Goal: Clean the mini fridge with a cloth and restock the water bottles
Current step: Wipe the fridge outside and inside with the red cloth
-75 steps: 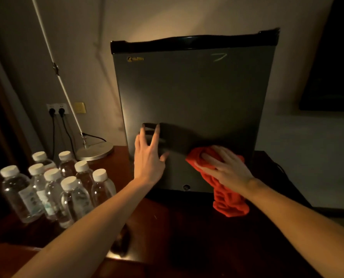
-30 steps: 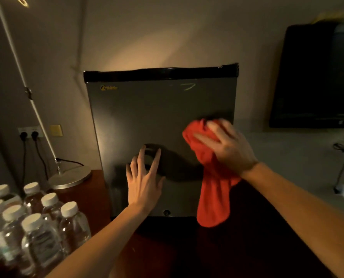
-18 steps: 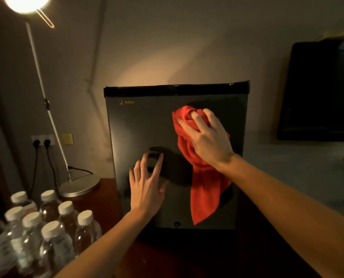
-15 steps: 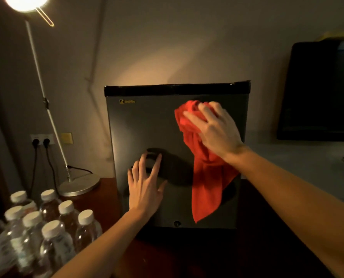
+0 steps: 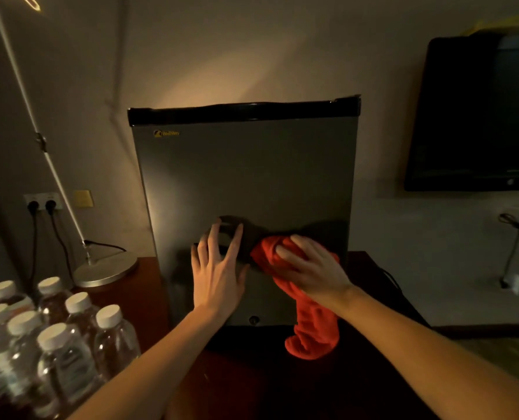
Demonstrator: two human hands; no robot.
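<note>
Now our right hand (image 5: 312, 268) pressed the red cloth (image 5: 309, 325) low on the fridge (image 5: 246, 171) door, down from the top; left hand (image 5: 218, 268) braced flat; bottles (image 5: 55, 338) waited.

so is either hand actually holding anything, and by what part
The right hand presses the red cloth by its bunched upper end against the fridge door. The left hand rests flat, holding nothing.

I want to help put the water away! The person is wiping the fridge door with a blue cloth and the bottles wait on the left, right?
Almost. The cloth is red, not blue; the head view shows it plainly. The rest holds: the right hand presses it against the closed fridge door, and the water bottles stand to the left.
</note>
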